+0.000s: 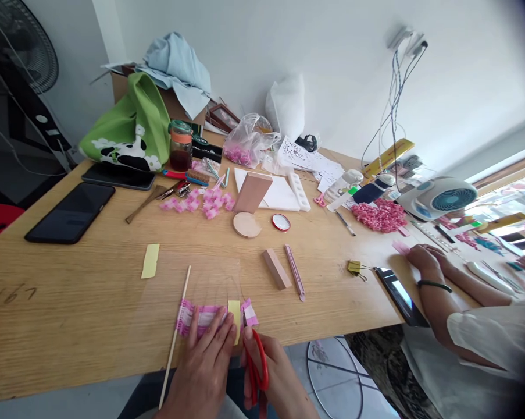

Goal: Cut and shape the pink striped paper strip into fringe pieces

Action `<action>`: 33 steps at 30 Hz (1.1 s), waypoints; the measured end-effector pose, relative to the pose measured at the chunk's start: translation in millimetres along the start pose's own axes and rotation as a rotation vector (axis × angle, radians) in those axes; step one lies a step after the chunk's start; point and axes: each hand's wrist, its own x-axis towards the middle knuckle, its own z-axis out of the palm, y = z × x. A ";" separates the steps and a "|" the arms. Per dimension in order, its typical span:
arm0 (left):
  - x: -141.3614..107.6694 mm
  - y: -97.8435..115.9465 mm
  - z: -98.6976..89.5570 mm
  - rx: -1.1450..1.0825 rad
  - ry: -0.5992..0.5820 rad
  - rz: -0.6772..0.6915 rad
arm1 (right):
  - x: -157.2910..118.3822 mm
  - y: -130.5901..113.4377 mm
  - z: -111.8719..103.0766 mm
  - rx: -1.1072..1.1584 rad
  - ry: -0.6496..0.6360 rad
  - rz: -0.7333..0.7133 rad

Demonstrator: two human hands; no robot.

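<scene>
My left hand (207,355) lies flat, fingers stretched out, on a pink and white striped strip of fabric (206,314). A piece of yellow paper (235,311) lies across the strip beside my fingertips. My right hand (275,372) is wrapped round the red handles of scissors (262,364). Their blades point away from me, against the strip just right of the yellow paper, where a small end piece (250,312) of the fabric angles off. A thin wooden stick (175,331) lies along the strip's left end and juts past the table edge.
Beyond my hands are a wooden block (277,269), a pink craft knife (295,272), another yellow paper piece (150,261) and a round wooden disc (246,224). Phones (70,213) lie at left. A co-worker's arms (436,279) rest on the table at right, near a binder clip (357,268).
</scene>
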 end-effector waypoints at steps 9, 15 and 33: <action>1.9 -1.4 -2.7 -0.041 -0.018 -0.014 | -0.8 -7.4 -0.4 -0.018 0.027 0.037; 1.8 -0.1 -5.4 -0.029 -0.047 -0.016 | -1.0 -4.1 -1.0 0.030 0.033 0.055; 2.9 1.9 -6.7 -0.035 -0.055 -0.051 | 0.7 -4.5 -3.9 -0.006 0.041 0.065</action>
